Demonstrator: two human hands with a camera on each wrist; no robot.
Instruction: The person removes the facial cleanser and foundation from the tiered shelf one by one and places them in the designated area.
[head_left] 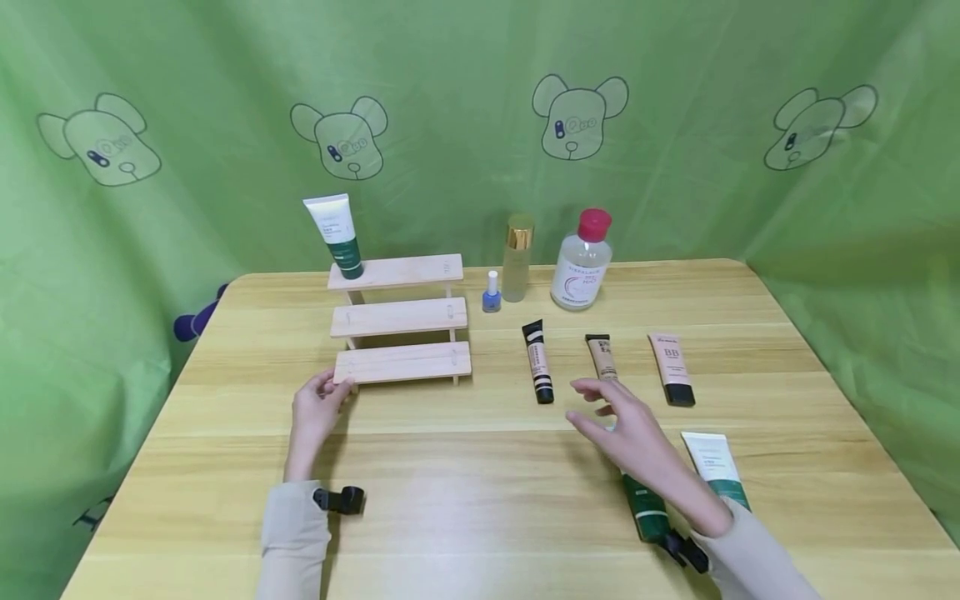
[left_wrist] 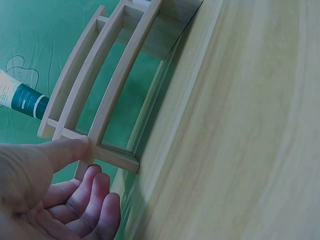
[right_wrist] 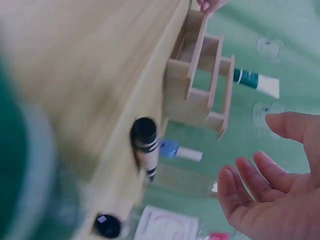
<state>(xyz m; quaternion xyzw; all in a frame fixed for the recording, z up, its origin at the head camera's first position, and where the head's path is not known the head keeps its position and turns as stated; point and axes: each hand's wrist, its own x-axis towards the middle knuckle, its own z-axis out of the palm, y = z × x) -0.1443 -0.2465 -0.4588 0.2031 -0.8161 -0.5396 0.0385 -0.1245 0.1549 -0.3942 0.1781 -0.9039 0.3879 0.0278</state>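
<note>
My left hand (head_left: 315,412) pinches the left end of the lowest step of a three-step wooden rack (head_left: 405,364). In the left wrist view its thumb lies on the step, with the fingers curled under the edge. A white and green tube (head_left: 337,237) stands cap down at the left of the top step. My right hand (head_left: 628,429), fingers loosely bent and holding nothing, hovers over the table. It partly covers a beige tube with a black end (head_left: 601,354) and a green tube (head_left: 647,504). The striped black and pink tube (head_left: 537,362) lies left of it.
Behind, right of the rack, stand a blue nail polish bottle (head_left: 491,298), a gold-capped bottle (head_left: 517,262) and a clear bottle with red cap (head_left: 582,267). A pink BB tube (head_left: 671,367) and another white and green tube (head_left: 714,462) lie at right. Green curtain (head_left: 465,183) surrounds the table.
</note>
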